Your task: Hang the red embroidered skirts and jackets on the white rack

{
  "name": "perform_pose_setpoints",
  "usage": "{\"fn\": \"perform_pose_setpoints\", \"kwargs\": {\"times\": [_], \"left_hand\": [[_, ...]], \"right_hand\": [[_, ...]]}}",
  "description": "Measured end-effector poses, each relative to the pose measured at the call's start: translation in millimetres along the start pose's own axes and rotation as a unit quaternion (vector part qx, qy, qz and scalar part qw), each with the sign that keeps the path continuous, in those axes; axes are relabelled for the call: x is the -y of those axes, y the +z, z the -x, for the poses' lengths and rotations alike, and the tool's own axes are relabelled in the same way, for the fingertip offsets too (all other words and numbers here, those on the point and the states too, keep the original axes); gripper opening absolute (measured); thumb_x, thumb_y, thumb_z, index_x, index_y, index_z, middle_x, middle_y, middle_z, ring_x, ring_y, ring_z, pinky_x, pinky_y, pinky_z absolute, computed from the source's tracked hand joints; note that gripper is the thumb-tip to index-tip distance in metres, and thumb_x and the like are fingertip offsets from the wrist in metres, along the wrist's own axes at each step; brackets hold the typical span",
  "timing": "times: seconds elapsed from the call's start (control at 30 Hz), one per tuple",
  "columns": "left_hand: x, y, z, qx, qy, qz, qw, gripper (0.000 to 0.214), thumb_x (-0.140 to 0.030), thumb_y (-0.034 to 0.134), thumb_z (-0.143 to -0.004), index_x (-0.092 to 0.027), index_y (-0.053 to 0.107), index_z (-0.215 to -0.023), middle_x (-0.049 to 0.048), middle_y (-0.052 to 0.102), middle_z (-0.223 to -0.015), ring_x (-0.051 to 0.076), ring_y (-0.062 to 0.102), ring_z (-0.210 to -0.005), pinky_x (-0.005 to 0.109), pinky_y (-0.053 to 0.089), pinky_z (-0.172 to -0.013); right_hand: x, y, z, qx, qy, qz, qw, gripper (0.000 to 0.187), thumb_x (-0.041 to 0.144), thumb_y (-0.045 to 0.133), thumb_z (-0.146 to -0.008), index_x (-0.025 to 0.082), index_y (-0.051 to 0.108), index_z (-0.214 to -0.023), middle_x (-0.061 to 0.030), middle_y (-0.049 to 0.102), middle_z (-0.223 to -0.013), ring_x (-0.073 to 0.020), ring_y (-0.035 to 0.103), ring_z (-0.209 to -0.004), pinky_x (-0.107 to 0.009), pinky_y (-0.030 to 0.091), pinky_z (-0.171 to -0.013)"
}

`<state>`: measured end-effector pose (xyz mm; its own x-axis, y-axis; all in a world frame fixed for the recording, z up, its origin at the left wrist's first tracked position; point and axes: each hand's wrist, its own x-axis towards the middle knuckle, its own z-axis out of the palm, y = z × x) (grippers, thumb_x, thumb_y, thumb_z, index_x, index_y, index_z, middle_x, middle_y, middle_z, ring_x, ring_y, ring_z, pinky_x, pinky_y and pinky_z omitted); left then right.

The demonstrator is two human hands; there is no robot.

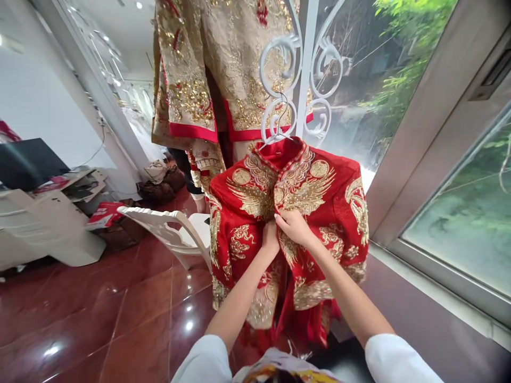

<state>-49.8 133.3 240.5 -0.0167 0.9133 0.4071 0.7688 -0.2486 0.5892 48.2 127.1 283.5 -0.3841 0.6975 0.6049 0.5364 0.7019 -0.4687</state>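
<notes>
A red jacket [335, 213] with gold embroidery hangs in front of me on a thin wire hanger [284, 106], hooked on a white scrolled metal rack [303, 69]. Its front is partly open, and the two edges part toward the hem. My right hand [294, 227] is closed on the right-side front edge at mid-chest, thumb on top. Just left of it, my left hand [271, 238] reaches to the other front edge; its fingertips go behind the cloth and are partly hidden. More red cloth shows below the jacket.
Beige and gold garments [239, 80] with red trim hang behind the jacket. At left stand a white chair [171, 229] and a desk [59, 223] with a dark monitor [34, 162]. Bags [162, 183] lie on the tiled floor. A framed window [451, 213] is at right.
</notes>
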Motion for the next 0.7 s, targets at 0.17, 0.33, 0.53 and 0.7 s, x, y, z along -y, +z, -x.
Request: {"fn": "perform_pose_setpoints", "kwargs": {"times": [0.17,0.33,0.53,0.7], "left_hand": [[21,26.4,18,-0.054,-0.030,-0.087,0.994,0.025,-0.019,0.038,-0.090,-0.016,0.061,-0.098,0.0132,0.067,-0.097,0.023,0.061,-0.090,0.032,0.045,-0.077],[60,48.2,73,-0.153,-0.049,-0.195,0.967,0.020,-0.026,0.044,-0.089,-0.014,0.057,-0.099,0.0143,0.064,-0.098,0.027,0.057,-0.095,0.039,0.041,-0.084],[129,41.0,139,-0.121,-0.077,-0.291,0.946,0.020,-0.032,0.045,-0.087,-0.018,0.057,-0.080,0.0099,0.064,-0.079,0.026,0.058,-0.079,0.037,0.041,-0.072],[114,35.9,143,-0.034,-0.026,-0.204,0.978,0.029,-0.019,0.040,-0.087,-0.020,0.055,-0.062,0.0070,0.061,-0.066,0.019,0.059,-0.067,0.030,0.043,-0.064]], "right_hand": [[-29,51,28,-0.130,0.094,0.064,0.985,0.031,0.034,0.036,-0.088,0.020,0.038,-0.060,-0.0005,0.046,-0.056,-0.0131,0.040,-0.054,-0.026,0.028,-0.055],[-41,77,94,-0.180,0.181,0.225,0.940,0.015,0.030,0.046,-0.083,0.016,0.051,-0.085,-0.0099,0.056,-0.078,-0.0213,0.050,-0.072,-0.031,0.036,-0.067],[-94,73,153,-0.083,0.256,0.287,0.919,0.019,0.028,0.041,-0.085,0.018,0.049,-0.071,-0.0100,0.057,-0.073,-0.0216,0.049,-0.070,-0.031,0.032,-0.061],[-53,40,147,-0.012,0.151,0.077,0.986,0.027,0.023,0.034,-0.084,0.020,0.040,-0.058,-0.0034,0.050,-0.057,-0.0146,0.045,-0.055,-0.027,0.029,-0.056]]}}
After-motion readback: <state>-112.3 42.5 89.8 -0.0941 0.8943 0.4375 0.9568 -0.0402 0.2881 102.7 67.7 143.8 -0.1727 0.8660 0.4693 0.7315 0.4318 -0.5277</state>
